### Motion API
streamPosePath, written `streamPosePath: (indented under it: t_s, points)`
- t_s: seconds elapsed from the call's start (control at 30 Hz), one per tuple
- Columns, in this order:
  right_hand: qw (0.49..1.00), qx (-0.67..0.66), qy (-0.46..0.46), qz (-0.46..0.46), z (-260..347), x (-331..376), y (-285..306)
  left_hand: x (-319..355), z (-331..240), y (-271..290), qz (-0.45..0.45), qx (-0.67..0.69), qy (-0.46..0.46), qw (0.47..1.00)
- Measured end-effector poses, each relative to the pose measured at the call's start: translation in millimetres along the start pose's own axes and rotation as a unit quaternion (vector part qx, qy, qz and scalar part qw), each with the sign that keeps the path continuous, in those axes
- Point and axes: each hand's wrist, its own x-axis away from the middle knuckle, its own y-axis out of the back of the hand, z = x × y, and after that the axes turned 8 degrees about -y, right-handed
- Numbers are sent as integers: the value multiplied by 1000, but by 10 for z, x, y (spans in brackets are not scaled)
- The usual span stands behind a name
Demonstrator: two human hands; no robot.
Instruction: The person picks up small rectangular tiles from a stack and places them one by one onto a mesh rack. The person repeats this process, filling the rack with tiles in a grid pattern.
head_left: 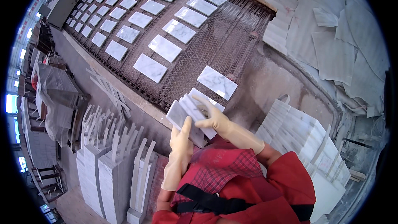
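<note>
Close to my body, I hold a small stack of white marble tiles on edge between my two gloved hands. My left hand, in a cream rubber glove, grips the left face with its thumb up along the tile. My right hand, gloved alike, is closed around the right side of the stack, fingers curled over its top. Just past my right hand, a marble tile lies partly hidden at the end of the wire mesh belt. Another grey-veined tile lies flat beyond it.
Rows of marble tiles cover the belt toward the far left. Strapped tile stacks stand at my lower left, and a strapped bundle stands at my right. Broken stone slabs lie at the far right. A plastic-covered pile stands left.
</note>
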Motion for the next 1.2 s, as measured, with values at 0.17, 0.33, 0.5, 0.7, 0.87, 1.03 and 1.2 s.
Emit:
streamPosePath:
  t_s: [0.17,0.33,0.5,0.7,0.87,1.03,1.2]
  points:
    - [991,42,98,-79,308,-227,497,90,-98,103,79,224,19,971]
    - [829,459,142,-286,842,-629,1170,132,5,414,26,219,-4,975]
    - [665,675,26,-319,1075,-956,1533,147,126,591,9,233,27,972]
    - [639,711,16,-295,1016,-1080,1639,164,129,592,-20,234,48,971]
    - [642,715,35,-277,1041,-1079,1697,145,151,566,-23,231,60,971]
    - [709,650,89,-260,1174,-1020,1880,212,157,589,-44,230,64,970]
    - [773,568,104,-264,1324,-1023,2088,204,320,824,-38,232,58,970]
